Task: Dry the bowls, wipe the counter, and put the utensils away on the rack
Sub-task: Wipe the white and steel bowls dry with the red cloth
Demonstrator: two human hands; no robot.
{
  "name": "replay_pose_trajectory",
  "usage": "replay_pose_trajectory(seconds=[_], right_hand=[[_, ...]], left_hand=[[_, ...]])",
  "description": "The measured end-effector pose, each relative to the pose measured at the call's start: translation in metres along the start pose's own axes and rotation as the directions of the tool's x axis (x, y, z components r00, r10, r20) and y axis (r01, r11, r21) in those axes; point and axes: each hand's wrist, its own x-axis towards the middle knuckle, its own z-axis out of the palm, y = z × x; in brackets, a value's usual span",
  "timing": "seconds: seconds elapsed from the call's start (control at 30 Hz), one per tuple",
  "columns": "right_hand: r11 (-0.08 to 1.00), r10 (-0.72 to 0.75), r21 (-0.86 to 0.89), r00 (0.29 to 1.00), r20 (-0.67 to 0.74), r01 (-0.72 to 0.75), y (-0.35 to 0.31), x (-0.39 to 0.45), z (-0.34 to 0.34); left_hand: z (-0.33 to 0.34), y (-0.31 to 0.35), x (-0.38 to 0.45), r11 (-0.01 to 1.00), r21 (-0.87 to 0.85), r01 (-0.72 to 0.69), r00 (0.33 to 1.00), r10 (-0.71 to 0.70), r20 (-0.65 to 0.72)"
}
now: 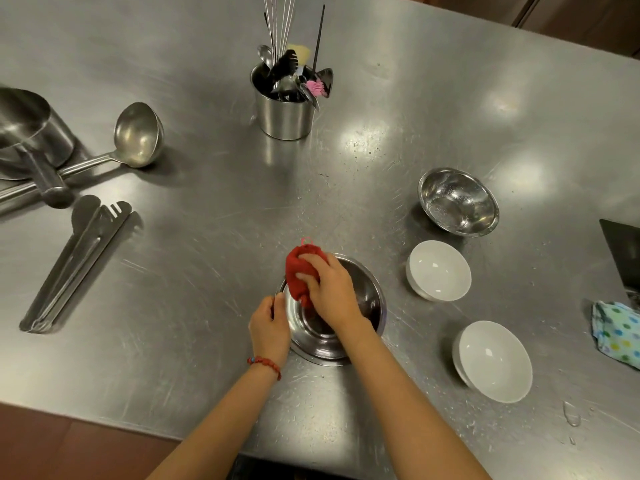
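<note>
A steel bowl point(322, 337) sits on the steel counter point(207, 237) right in front of me. My left hand point(270, 327) grips its left rim. My right hand point(330, 289) holds a bunched red cloth point(299, 271) pressed against the bowl's far inner edge. To the right lie a wet steel bowl point(459, 202) and two white bowls point(438, 270) point(493, 360). On the left lie tongs point(76, 261) and a ladle point(136, 136). A steel utensil holder point(284, 112) full of utensils stands at the back centre.
A steel saucepan point(27, 133) with a long handle sits at the far left. A dotted cloth point(616, 334) and a dark flat object point(623, 254) lie at the right edge. Water drops point(571, 415) sit near the front right. The counter's front edge runs close to me.
</note>
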Motion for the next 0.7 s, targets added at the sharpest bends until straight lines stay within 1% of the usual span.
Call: replay_pose_trajectory(seconds=[0.07,0.1,0.2,0.27,0.33,0.4,0.43,0.5,0.6,0.7], right_hand=[[0.995,0.022,0.097,0.999,0.043,-0.026,0.001,-0.005,-0.004],[0.987,0.047,0.152,0.998,0.044,-0.054,0.001,-0.008,-0.005],[0.933,0.150,0.338,0.987,-0.050,-0.125,0.001,-0.017,-0.011],[0.887,0.214,0.442,0.967,-0.135,-0.135,0.003,-0.022,-0.021],[0.857,0.262,0.498,0.944,-0.202,-0.131,0.007,-0.027,-0.035],[0.835,0.283,0.539,0.925,-0.255,-0.108,0.014,-0.032,-0.052],[0.828,0.288,0.554,0.915,-0.282,-0.089,0.018,-0.035,-0.062],[0.826,0.289,0.561,0.895,-0.340,-0.054,0.026,-0.040,-0.084],[0.824,0.312,0.565,0.866,-0.392,-0.041,0.045,-0.044,-0.120],[0.824,0.331,0.566,0.838,-0.434,-0.033,0.072,-0.043,-0.159]], left_hand=[[-0.002,0.000,0.002,1.000,-0.005,0.022,0.999,-0.022,0.037],[-0.003,0.000,0.004,0.999,-0.004,0.033,0.998,-0.033,0.057],[-0.011,0.002,0.012,0.997,0.042,0.063,0.995,-0.066,0.079],[-0.018,0.007,0.019,0.994,0.101,0.041,0.997,-0.047,0.061],[-0.022,0.019,0.027,0.988,0.151,-0.033,0.998,0.024,0.055],[-0.020,0.037,0.032,0.969,0.198,-0.151,0.988,0.144,0.046],[-0.015,0.047,0.033,0.955,0.202,-0.217,0.976,0.210,0.056],[-0.001,0.069,0.030,0.928,0.165,-0.335,0.940,0.318,0.119],[0.035,0.096,0.024,0.911,0.098,-0.401,0.896,0.368,0.248],[0.083,0.117,0.016,0.889,0.079,-0.451,0.855,0.405,0.323]])
